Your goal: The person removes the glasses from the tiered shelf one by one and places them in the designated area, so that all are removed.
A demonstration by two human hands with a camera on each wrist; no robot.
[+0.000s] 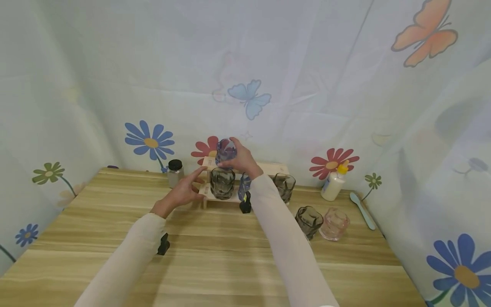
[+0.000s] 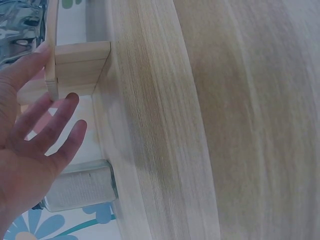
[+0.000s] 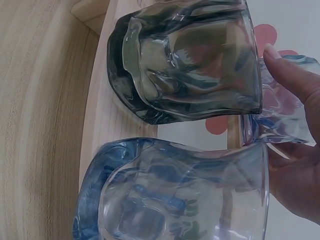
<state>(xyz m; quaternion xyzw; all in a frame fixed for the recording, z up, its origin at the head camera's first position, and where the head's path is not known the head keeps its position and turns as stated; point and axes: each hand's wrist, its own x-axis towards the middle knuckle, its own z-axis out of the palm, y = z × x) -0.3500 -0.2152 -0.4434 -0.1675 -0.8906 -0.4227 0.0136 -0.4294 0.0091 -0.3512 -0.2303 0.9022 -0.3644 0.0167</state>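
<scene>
My right hand holds a bluish-purple glass at the left end of the upper board of a two-tier wooden stand. Thumb and fingers lie on either side of it; whether its base touches the board is hard to tell. Below it, a dark grey glass and a blue glass stand on the lower board. At the stand's left end is my left hand; its fingers are spread and fairly straight, and the thumb touches the lower board's edge.
Another dark glass is at the stand's right end. Nearer on the table are a grey glass and a pink glass. A black-lidded jar stands left, a yellow-capped bottle and a pale blue spoon right.
</scene>
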